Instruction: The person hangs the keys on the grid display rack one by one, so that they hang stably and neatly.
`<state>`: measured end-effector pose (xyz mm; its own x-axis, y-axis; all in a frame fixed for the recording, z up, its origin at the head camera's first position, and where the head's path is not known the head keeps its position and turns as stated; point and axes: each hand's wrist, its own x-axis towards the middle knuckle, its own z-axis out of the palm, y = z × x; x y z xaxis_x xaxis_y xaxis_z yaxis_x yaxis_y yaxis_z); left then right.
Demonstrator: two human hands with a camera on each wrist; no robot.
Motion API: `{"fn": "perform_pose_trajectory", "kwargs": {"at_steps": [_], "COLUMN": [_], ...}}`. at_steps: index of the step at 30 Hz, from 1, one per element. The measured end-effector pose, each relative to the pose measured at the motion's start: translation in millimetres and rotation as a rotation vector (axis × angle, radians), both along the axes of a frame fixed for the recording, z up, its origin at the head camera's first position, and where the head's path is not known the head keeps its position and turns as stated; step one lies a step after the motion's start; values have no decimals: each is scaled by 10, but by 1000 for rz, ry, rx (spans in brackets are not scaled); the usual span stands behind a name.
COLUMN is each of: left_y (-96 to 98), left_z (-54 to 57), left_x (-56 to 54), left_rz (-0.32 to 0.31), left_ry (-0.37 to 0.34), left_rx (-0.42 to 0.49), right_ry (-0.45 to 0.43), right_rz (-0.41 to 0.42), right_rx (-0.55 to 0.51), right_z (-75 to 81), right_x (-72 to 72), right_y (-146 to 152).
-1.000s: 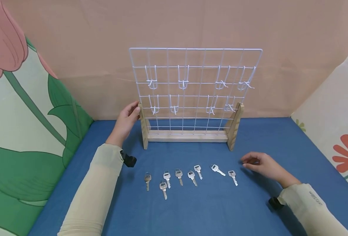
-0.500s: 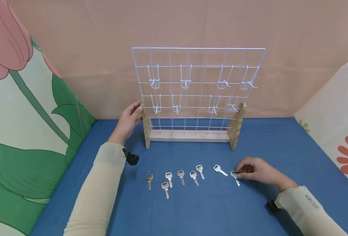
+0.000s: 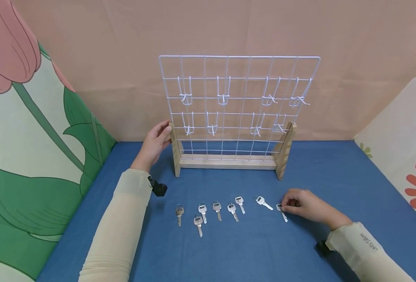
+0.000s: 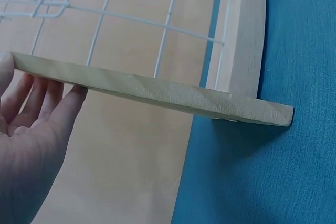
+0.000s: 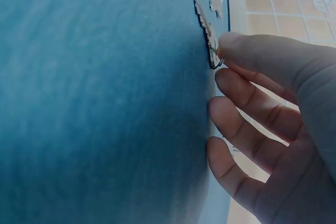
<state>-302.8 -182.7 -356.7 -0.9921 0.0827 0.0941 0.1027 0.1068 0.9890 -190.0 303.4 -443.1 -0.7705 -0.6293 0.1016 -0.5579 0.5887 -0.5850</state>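
Observation:
A white wire grid rack stands on a wooden base, with several wire hooks on its grid. My left hand holds the top of the rack's left wooden side post, thumb on one face and fingers on the other. At the right end of a loose row of silver keys, my right hand pinches the head end of one key, near its small ring, between thumb and forefinger. That key's blade slants toward the front, and its tip looks slightly raised. The other fingers of this hand are curved and hold nothing.
Several more keys lie on the blue cloth in front of the rack, the nearest neighbour being a key just left of the pinched one. A flowered panel borders the right side, a tulip panel the left.
My right hand has moved left to the rightmost key, and its thumb and forefinger have closed on the head end. My left hand keeps its hold on the post. The head view has shifted slightly.

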Motion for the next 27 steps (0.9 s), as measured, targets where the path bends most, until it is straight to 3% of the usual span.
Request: {"fn": "perform_pose_trajectory", "kwargs": {"at_steps": [5, 12, 16, 20, 27], "left_y": [-5, 2, 9, 6, 17], "left_z": [5, 10, 8, -2, -25], "left_x": [7, 29, 37, 37, 31], "left_rz": [-1, 1, 11, 23, 21], "left_ry": [11, 19, 15, 9, 29], "left_rx": [1, -5, 2, 9, 21], "right_ry": [-6, 111, 120, 148, 264], "right_rz": [-87, -219, -357, -465, -606], "right_rx": [10, -36, -49, -113, -347], "right_z": [24, 55, 138, 276, 554], "right_x": [3, 23, 34, 14, -64], "right_y": [-2, -39, -108, -177, -273]}}
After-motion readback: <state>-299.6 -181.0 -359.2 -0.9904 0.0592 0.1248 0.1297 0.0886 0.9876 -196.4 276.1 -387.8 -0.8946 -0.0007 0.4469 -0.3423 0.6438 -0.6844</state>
